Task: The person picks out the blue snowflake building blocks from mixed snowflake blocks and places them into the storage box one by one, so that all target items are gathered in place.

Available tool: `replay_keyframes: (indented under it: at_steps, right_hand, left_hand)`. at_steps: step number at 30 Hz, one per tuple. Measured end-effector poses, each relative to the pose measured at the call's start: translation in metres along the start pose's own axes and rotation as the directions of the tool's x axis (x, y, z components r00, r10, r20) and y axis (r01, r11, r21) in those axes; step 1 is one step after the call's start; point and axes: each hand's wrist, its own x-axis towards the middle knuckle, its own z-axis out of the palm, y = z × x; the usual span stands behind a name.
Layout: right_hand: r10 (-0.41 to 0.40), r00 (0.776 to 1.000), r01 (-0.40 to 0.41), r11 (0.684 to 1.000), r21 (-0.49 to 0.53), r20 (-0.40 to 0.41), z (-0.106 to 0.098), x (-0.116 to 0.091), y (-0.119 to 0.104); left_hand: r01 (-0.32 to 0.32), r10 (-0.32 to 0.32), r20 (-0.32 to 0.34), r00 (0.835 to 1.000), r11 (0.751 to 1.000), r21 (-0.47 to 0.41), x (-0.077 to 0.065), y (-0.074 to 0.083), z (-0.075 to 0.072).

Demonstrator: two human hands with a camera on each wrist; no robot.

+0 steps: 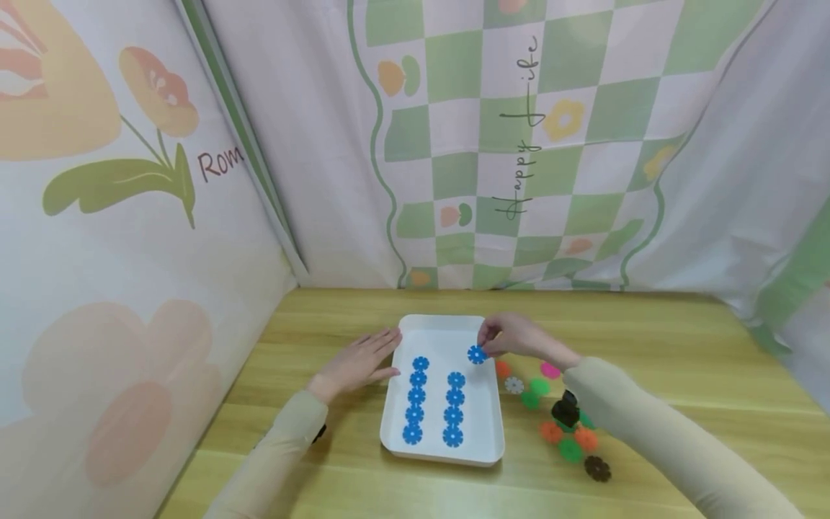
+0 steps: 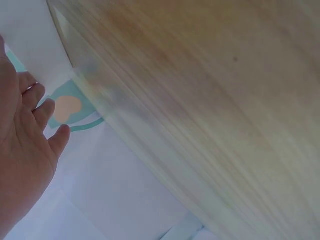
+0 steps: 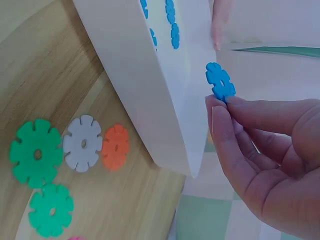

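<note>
Between thumb and fingertips my right hand (image 1: 512,336) pinches a blue snowflake disc (image 3: 220,81) by its edge, over the right side of a white tray (image 1: 433,448). Inside the tray lie two columns of blue discs: a longer left column (image 1: 416,396) and a shorter right column (image 1: 455,397). My left hand (image 1: 363,360) lies with straight fingers along the tray's left side, its fingertips at the rim. In the left wrist view that hand (image 2: 30,125) shows its palm and extended fingers, with nothing held.
Right of the tray, loose discs lie on the wooden table (image 1: 324,310): green (image 3: 36,154), white (image 3: 83,143), orange (image 3: 115,147), pink (image 1: 550,370) and dark brown (image 1: 597,468). The right forearm passes over part of this pile. A patterned curtain (image 1: 493,144) hangs behind the table.
</note>
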Motion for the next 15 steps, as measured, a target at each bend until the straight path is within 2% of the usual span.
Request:
replay_keyframes:
  at_steps: [5,15]
  right_hand:
    - [0.030,0.999,-0.031,0.996,-0.080,-0.017,0.010,0.016,-0.003]
    - [0.046,0.999,-0.049,0.988,-0.146,-0.024,0.028,0.039,-0.006]
  left_hand:
    - [0.004,-0.004,0.006,1.000,1.000,0.004,0.001,0.000,0.001]
    - [-0.003,0.003,-0.003,1.000,1.000,-0.015,0.001,0.000,0.002]
